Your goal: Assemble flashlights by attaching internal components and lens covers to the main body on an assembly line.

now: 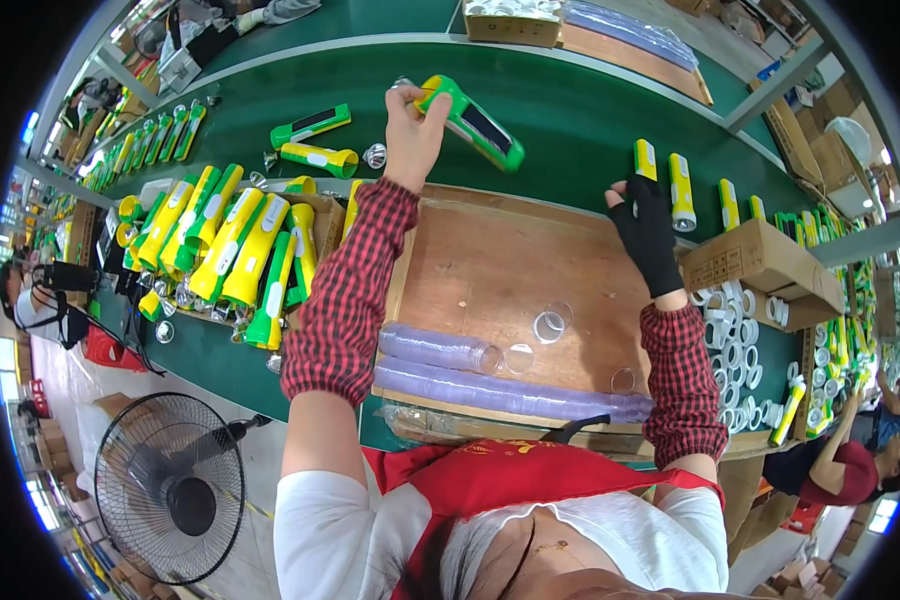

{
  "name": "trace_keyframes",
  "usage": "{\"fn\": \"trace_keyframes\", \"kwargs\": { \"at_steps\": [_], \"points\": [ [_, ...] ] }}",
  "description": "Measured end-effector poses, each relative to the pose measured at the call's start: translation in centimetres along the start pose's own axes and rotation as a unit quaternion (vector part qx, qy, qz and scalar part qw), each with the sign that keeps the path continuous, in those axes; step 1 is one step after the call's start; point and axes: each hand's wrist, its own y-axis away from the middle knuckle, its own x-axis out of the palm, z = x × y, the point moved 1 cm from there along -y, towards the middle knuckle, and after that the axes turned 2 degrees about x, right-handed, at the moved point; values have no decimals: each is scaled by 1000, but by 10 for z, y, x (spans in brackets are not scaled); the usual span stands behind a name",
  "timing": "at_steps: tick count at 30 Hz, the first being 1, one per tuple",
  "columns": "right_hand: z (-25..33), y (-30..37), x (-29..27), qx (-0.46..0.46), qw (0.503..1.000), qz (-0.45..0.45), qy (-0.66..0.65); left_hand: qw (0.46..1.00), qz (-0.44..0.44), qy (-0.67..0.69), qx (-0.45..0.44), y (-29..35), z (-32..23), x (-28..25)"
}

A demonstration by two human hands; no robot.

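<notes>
My left hand [413, 130] is closed around the head end of a green and yellow flashlight [477, 125] with a dark panel on its side. The flashlight is held tilted above the green bench, its tail toward the right. My right hand [643, 225], in a black fingerless glove, is closed around the lower part of a yellow flashlight [646, 158]. The glove hides that flashlight's head. Just right of it is another yellow and green flashlight [681, 190]. Left of my left hand, a green flashlight [311, 124] and a yellow flashlight [319, 159] lie near a loose reflector [375, 156].
Before me is a wooden tray [530, 260] with clear discs [550, 322] and purple-tinted stacks of discs [510, 391]. Many flashlights [225, 240] pile up at left. White rings [735, 355] fill a box at right, beside a carton [760, 260]. A fan [170, 487] stands lower left.
</notes>
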Motion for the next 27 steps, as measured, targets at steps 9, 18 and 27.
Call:
{"fn": "trace_keyframes", "kwargs": {
  "at_steps": [9,18,27],
  "points": [
    [101,52,-13,208,831,183,-483,891,285,228,-270,187,-102,31],
    [120,152,-46,17,909,255,-329,826,266,262,-422,297,-94,34],
    [83,162,-22,30,950,196,-241,800,279,247,-471,319,-89,21]
  ]
}}
